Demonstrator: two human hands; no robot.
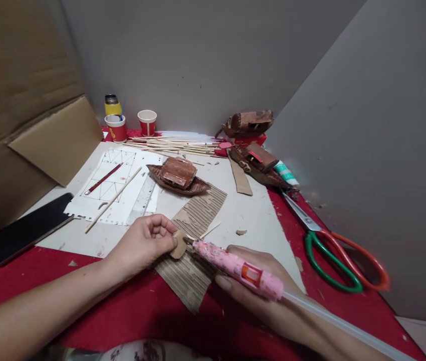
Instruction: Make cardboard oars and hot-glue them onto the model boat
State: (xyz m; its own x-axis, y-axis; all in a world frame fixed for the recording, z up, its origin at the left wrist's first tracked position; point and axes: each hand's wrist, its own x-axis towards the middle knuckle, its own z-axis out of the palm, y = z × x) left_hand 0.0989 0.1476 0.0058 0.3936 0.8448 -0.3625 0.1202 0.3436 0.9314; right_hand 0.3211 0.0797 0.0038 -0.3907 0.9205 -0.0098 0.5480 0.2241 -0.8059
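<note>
My left hand [143, 243] pinches a small tan cardboard piece [179, 244] with a thin wooden stick [210, 230] by it, over a strip of corrugated cardboard [194, 215]. My right hand [261, 286] grips a pink glue gun [235, 268]. The gun's nozzle touches the cardboard piece. A clear glue stick [341, 326] sticks out of the gun's back toward the lower right.
A brown model boat [178, 176] sits on the white sheet [258, 210] ahead, two more boats [252, 135] at the back right. Scissors [333, 250] lie right, a phone [28, 228] left. Wooden sticks [175, 145], paper cups [147, 122], a pencil on a drawing [103, 178].
</note>
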